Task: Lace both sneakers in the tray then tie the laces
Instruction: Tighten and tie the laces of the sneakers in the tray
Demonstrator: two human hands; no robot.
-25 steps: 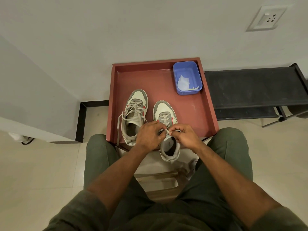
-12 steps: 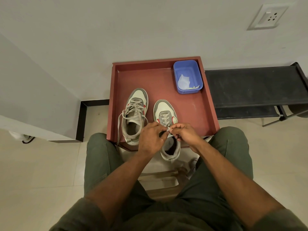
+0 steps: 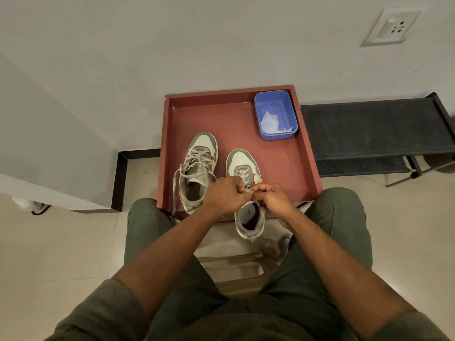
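Note:
Two grey and white sneakers stand toes-away in a red-brown tray (image 3: 236, 112). The left sneaker (image 3: 199, 168) is laced loosely, one grey lace end hanging over the tray's near left edge. The right sneaker (image 3: 243, 166) juts its heel past the tray's front edge. Over its tongue, my left hand (image 3: 225, 194) and my right hand (image 3: 269, 198) meet fingertip to fingertip, both pinched on its pale lace (image 3: 247, 190). The fingers hide the lace ends and the upper eyelets.
A blue plastic tub (image 3: 275, 115) with a crumpled white scrap sits in the tray's far right corner. A black low bench (image 3: 374, 129) stands to the right against the wall. A white cabinet is at left. My knees flank the tray's front.
The hands stay on the right sneaker's lace. They have shifted slightly up toward the tongue and drawn closer together at the fingertips.

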